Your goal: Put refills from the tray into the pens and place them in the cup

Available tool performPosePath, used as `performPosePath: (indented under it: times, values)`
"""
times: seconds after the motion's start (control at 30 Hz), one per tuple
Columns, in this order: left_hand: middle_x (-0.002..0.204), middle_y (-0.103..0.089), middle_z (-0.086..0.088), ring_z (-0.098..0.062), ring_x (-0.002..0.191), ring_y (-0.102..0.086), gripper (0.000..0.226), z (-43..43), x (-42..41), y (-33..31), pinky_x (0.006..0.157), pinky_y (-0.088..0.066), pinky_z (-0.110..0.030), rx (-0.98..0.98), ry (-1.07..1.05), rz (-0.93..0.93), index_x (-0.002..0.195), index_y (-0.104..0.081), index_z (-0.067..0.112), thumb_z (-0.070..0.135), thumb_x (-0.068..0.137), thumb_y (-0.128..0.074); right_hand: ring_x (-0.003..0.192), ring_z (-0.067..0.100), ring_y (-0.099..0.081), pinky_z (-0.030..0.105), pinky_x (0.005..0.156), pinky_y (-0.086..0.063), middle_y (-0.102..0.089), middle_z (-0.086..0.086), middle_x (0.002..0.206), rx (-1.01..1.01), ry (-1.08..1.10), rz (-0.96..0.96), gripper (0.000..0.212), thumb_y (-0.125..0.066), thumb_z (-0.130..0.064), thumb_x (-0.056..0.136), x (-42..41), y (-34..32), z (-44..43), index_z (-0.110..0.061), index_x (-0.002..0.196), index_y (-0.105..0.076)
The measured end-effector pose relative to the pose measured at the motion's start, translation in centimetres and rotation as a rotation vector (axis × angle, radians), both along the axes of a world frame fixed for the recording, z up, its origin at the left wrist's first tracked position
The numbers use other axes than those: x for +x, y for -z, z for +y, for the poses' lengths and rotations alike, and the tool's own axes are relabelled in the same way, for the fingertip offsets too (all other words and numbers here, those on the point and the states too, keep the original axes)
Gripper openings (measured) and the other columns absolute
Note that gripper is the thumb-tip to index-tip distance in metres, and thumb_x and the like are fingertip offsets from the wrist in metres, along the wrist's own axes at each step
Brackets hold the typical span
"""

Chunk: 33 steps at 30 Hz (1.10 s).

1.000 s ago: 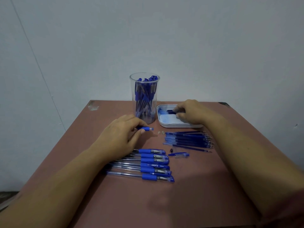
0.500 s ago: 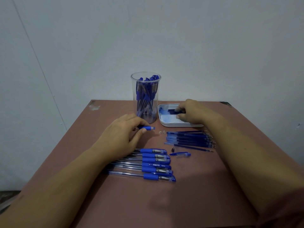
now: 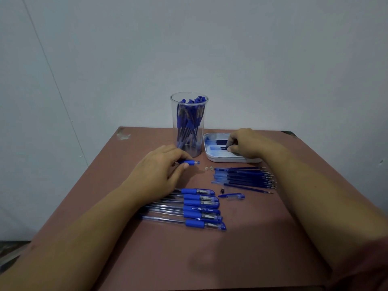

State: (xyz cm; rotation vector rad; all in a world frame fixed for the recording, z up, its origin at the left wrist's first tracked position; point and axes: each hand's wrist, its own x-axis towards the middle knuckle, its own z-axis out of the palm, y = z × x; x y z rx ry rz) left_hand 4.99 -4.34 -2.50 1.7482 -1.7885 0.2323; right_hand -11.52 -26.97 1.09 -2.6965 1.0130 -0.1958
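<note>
Head camera view, looking down over a reddish-brown table (image 3: 241, 248) against a pale wall: a person's left hand (image 3: 159, 171) is closed around a pen barrel (image 3: 189, 162), thumb and fingers pinching its blue grip so the clear open end points right, just above the tabletop. The right hand (image 3: 245, 143) reaches into the far white tray (image 3: 212, 157), its fingertips curled down onto a dark blue refill (image 3: 221, 142) among the refills lying there; whether that refill is already gripped cannot be told. Left of the tray and just beside it stands a tall clear cup (image 3: 189, 122), upright and crowded with blue pens. Near the tray, on the right half of the table, a bundle of loose refills (image 3: 245, 177) lies side by side, tips pointing right. A row of capped blue pens (image 3: 199, 208) lies in front of the left wrist, stacked nearest to farthest, caps toward the right. Between that row and the loose refills rest a single blue pen cap (image 3: 232, 195) and a small dark pen tip (image 3: 222, 189). A few tiny clear pieces (image 3: 208, 168) sit just to the right of the held barrel's open end; they are too small to identify.
</note>
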Motion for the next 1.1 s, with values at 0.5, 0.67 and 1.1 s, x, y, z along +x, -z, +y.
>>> performPosePath:
  times: [0.5, 0.67, 1.1]
  values:
    - [0.093, -0.056, 0.017, -0.004, 0.086, -0.051, 0.016, 0.4, -1.3, -0.2, 0.078, -0.042, -0.021, -0.018, 0.016, 0.012, 0.109, -0.066, 0.026, 0.028, 0.094, -0.059, 0.083, -0.007, -0.058, 0.007, 0.070, -0.043, -0.063, -0.019, 0.085, -0.022, -0.148, -0.337, 0.013, -0.068, -0.022, 0.089, -6.1, -0.1, 9.4, -0.034, 0.088, -0.064]
    - [0.091, -0.053, 0.023, 0.001, 0.083, -0.050, 0.018, 0.4, -1.1, 0.0, 0.075, -0.036, -0.013, -0.008, 0.004, 0.035, 0.111, -0.066, 0.027, 0.031, 0.095, -0.058, 0.083, -0.008, -0.056, 0.004, 0.068, -0.040, -0.062, -0.020, 0.078, -0.048, -0.111, -0.455, 0.009, -0.070, -0.017, 0.087, -6.0, 1.8, 9.6, -0.026, 0.091, -0.069]
    - [0.095, -0.058, 0.018, -0.001, 0.085, -0.050, 0.019, 0.2, -0.9, 0.0, 0.077, -0.041, -0.017, 0.003, 0.000, 0.038, 0.112, -0.067, 0.028, 0.030, 0.094, -0.060, 0.081, -0.002, -0.059, 0.009, 0.066, -0.042, -0.062, -0.021, 0.079, -0.073, -0.143, -0.454, 0.013, -0.071, -0.020, 0.087, -5.8, 2.5, 9.2, -0.032, 0.090, -0.068]
